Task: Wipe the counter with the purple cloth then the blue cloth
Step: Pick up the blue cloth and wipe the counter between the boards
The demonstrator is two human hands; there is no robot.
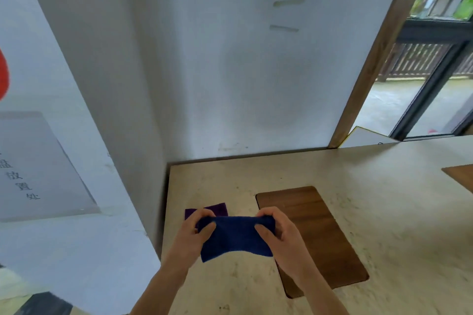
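The blue cloth (235,236) hangs stretched between both hands above the beige counter (384,212). My left hand (195,231) pinches its upper left corner and my right hand (279,231) pinches its upper right corner. The lower edge of the cloth dangles free. Behind my left hand the purple cloth (217,209) lies flat on the counter near the left wall, partly hidden by my fingers.
A brown wooden panel (314,233) is set into the counter just right of my hands. A second wooden piece (460,174) shows at the right edge. White walls close the counter at the back and left. An open doorway lies at the far right.
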